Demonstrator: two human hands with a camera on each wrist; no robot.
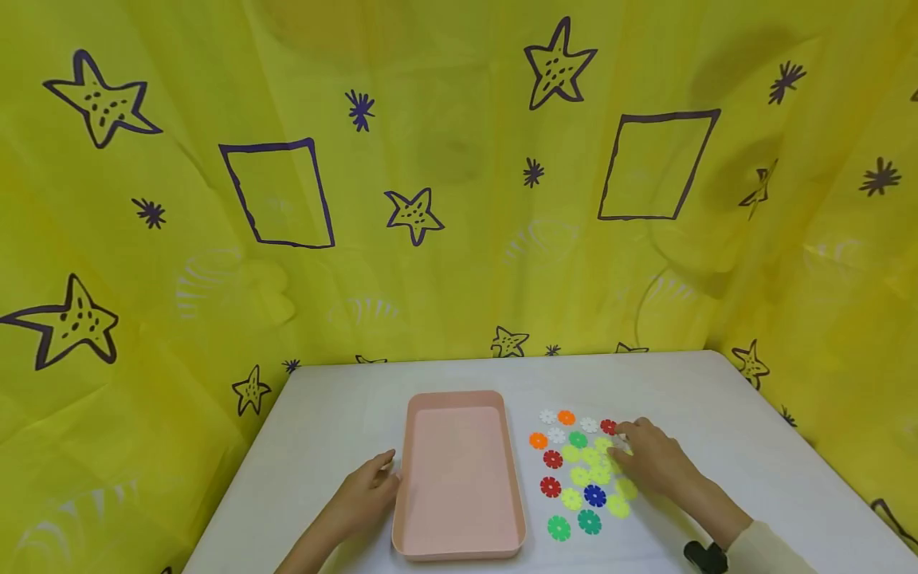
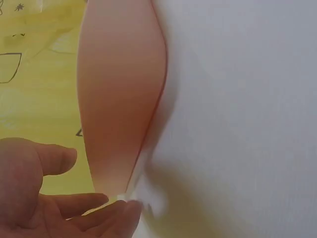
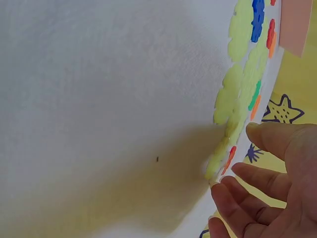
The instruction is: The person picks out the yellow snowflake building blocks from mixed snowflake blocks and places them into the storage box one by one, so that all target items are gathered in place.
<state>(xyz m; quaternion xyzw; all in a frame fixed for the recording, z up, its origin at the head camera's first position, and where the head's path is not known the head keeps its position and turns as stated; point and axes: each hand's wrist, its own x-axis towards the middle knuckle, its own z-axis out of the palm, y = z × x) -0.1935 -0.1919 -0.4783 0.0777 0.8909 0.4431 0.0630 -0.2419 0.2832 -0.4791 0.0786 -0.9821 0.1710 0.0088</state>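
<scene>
A shallow pink tray [image 1: 459, 478] lies on the white table, its long sides pointing away from me. At its left side is my left hand [image 1: 367, 496], fingers loosely bent and fingertips right at the tray wall, gripping nothing. To the tray's right lie flat notched plastic discs in several colours. My right hand [image 1: 656, 458] is over the far right of these discs, thumb and fingers spread apart. Its index fingertip is right at a red disc [image 1: 608, 426], and the thumb is over yellow discs [image 1: 599, 473]. The right palm hides part of the group.
A blue disc [image 1: 594, 495] and green discs [image 1: 559, 528] lie nearer me, with orange [image 1: 566, 417] and white discs [image 1: 548, 416] at the far side. Yellow cloth [image 1: 459, 287] printed with stars hangs around the table. A dark object [image 1: 706, 557] shows beside the right sleeve.
</scene>
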